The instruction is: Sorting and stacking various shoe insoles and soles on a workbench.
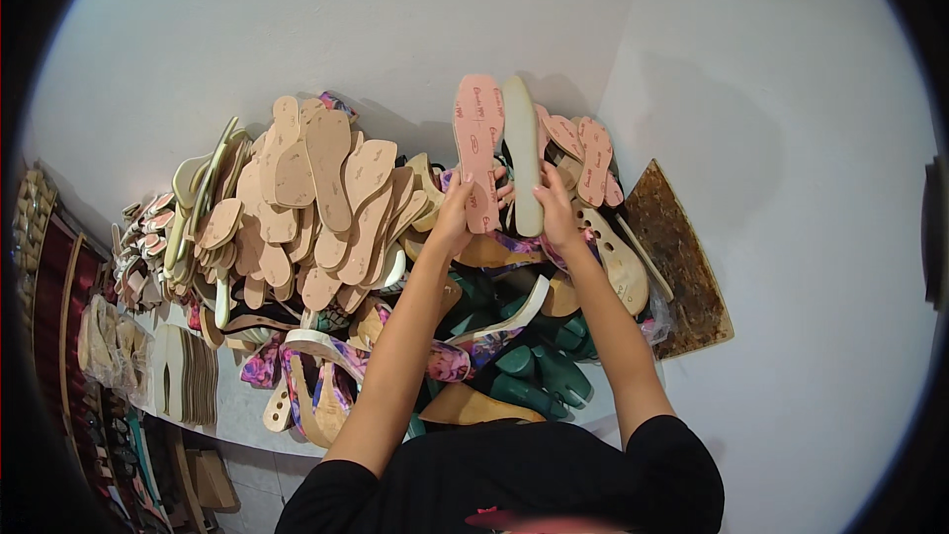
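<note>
Closed around the heel end of a pink printed insole (478, 143), my left hand (459, 210) keeps it upright over the pile. My right hand (558, 206) grips a pale cream shoe sole (522, 153) by its lower end, seen edge-on at a slant beside the insole. The two pieces stand side by side with a narrow gap at the top. Below my forearms lie sandals with floral straps (450, 364), dark green shoe lasts (529, 376) and a tan wedge sole (479, 403). More pink insoles (594, 160) rest just beyond my right hand.
A tall heap of beige insoles (331, 168) covers the table's left half. Stacked cream soles (183, 376) stand near its left front edge, by plastic-wrapped pieces (114, 341). A rusty brown board (682, 262) leans at the right wall. Shelving (69, 336) lines the far left.
</note>
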The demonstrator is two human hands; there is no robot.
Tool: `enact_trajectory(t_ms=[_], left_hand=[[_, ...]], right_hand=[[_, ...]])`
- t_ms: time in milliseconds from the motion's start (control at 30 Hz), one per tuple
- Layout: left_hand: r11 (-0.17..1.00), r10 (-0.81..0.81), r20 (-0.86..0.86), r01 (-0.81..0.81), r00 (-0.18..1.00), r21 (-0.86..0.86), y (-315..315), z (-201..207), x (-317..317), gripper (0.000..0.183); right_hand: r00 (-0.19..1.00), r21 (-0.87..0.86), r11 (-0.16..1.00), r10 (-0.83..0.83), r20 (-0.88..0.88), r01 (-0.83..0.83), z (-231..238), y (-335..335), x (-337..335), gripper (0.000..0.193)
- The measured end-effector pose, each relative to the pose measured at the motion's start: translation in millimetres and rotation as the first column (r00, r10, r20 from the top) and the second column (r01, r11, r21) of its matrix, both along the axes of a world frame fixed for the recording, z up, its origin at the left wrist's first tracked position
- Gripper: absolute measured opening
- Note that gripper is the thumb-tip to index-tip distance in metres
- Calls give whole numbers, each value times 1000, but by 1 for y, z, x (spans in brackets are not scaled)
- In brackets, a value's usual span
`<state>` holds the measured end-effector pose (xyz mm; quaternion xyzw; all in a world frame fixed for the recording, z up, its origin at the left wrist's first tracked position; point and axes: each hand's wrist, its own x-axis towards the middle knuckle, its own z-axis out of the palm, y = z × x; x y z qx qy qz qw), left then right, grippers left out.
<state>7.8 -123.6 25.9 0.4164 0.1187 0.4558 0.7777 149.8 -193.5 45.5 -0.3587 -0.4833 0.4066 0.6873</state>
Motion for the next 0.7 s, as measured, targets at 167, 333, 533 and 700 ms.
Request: enact_trajectory(t_ms=[167, 333, 533, 700], left_hand=[[992, 25, -76, -15, 997, 122, -24, 15, -20, 51], [949, 234, -249, -165, 940, 269, -61, 23, -48, 57], [981, 105, -3, -103, 994, 167, -97, 17, -110, 51], [973, 171, 14, -171, 985, 154, -115, 13, -198, 43]], right_hand=[[983, 8, 996, -85, -162, 88, -14, -26, -15, 49], [904, 136, 942, -334, 268, 307, -21, -55, -60, 54], [661, 377, 854, -517, 544, 358, -14, -79, -148, 62], [659, 372, 880, -469, 588, 294, -16, -93, -240, 72]])
